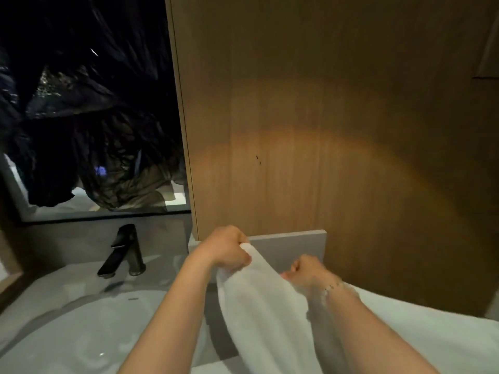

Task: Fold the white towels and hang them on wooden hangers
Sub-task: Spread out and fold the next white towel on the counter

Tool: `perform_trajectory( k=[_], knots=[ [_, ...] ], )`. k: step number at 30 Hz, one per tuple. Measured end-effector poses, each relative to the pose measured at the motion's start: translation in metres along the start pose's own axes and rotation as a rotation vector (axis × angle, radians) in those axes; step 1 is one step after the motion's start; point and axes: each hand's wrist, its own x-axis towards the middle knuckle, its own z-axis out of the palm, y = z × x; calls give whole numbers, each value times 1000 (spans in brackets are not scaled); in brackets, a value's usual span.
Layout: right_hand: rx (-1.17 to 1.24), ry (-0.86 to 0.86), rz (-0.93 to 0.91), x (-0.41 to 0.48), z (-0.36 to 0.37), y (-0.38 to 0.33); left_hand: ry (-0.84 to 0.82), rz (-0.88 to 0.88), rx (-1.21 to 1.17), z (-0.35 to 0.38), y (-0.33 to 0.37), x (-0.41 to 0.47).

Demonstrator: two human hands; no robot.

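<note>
We record a wood-grain panel (324, 130) filling the upper right of the frame, flat, matt and vertically grained. At lower left sits the white basin (67, 333), smooth, round and glossy. We judge the chief hazard lies here: a slack corner of cloth could drop in and come away wet if water stands there. The white towel (259, 306) hangs at lower centre, soft and thin, draped in long folds, its lower part running out of frame. Edges left uneven now would give a crooked fold. A dark angular tap (124, 252) stands at left centre and could snag a swung corner. The left hand (229, 249) pinches the towel's upper edge. The right hand (305, 273), fingers curled and somewhat blurred, grips the edge just beside it. A fine bracelet (333, 286) circles the right wrist. No hanger is in view
</note>
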Motion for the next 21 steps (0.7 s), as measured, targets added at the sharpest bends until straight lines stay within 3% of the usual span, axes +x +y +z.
perform_trajectory(
  k=[5, 9, 11, 16, 21],
  knots=[
    [13, 87, -62, 47, 66, 28, -272, -210, -67, 21, -41, 23],
    [-38, 154, -177, 67, 75, 34, -447, -391, 247, 27, -76, 22],
    [-84, 227, -224, 71, 85, 39, -395, -360, 316, 33, -89, 19],
    [-151, 284, -300, 73, 111, 37, -155, -178, -7, 6, -75, -7],
    [-35, 437, -346, 72, 125, 19, 27, -42, -124, -27, -16, -4]
  ],
)
